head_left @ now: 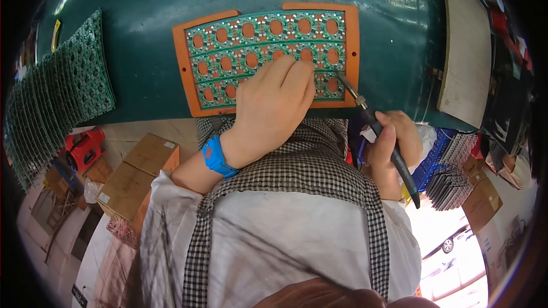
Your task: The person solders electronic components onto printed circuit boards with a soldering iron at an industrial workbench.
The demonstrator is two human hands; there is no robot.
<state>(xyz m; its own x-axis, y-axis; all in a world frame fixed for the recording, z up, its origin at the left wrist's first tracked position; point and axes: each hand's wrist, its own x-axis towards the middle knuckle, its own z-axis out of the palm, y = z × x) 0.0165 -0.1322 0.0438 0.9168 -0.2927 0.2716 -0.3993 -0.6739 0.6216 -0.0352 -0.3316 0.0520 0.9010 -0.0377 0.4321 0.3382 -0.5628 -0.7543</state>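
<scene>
A green circuit board panel [264, 48] with rows of round cut-outs lies in an orange frame [353, 34] on the table. My left hand [275, 100], with a blue band at the wrist, rests over the panel's lower middle. Its fingers are bent and pressed together, and the fingertips and anything in them are hidden. In my right hand [399, 137] is a soldering iron [394, 157] with a black handle, gripped just off the table's near edge. The iron points up and left, its metal tip at the panel's right side, near a cut-out in the lower rows.
Several green boards [63, 80] stand in a long row at the left of the green table [142, 34]. A pale board [465, 45] bounds the right side. Below left are cardboard boxes [137, 165] and a red object [85, 148]; dark stacked pieces [448, 188] sit lower right.
</scene>
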